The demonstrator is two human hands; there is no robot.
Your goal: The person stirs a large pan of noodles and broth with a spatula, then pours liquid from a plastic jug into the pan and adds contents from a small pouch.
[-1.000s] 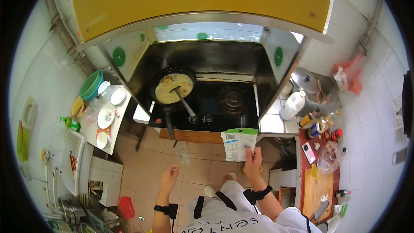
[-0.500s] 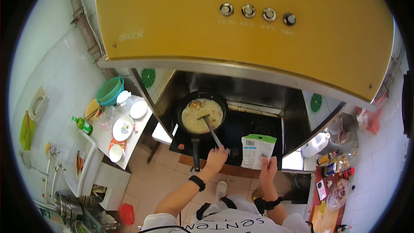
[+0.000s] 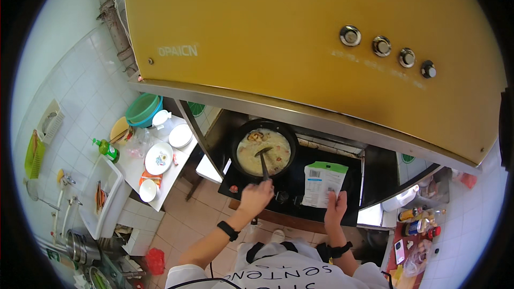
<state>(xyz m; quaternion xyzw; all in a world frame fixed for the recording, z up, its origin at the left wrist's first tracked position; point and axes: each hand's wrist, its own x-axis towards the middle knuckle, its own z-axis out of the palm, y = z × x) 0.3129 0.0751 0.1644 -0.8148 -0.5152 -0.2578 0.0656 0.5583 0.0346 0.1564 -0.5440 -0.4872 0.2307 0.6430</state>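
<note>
Head view: near the middle of the frame, the left hand (image 3: 257, 197) is closed around the handle of a spatula (image 3: 265, 167), whose dark blade rests in the pale, soupy food (image 3: 278, 152) inside a black pan (image 3: 266, 123). The pan sits on the left part of a black stove (image 3: 297, 183), its own handle mostly hidden by the hand.

Right of centre, the right hand (image 3: 335, 208) grips the lower right corner of a white packet (image 3: 323, 184) with a green top, thumb across its front. The packet is held above the stove, apart from the pan; whether it is unsealed, I cannot tell.

A yellow range hood (image 3: 241, 27) with four knobs spans the top of the frame. At left, a white table bears a patterned plate (image 3: 159, 158), a white bowl (image 3: 148, 190) and a teal basin (image 3: 143, 109), with a green bottle (image 3: 108, 151) just beside. At lower right lie a phone (image 3: 399, 251) and several bottles (image 3: 411, 214).
</note>
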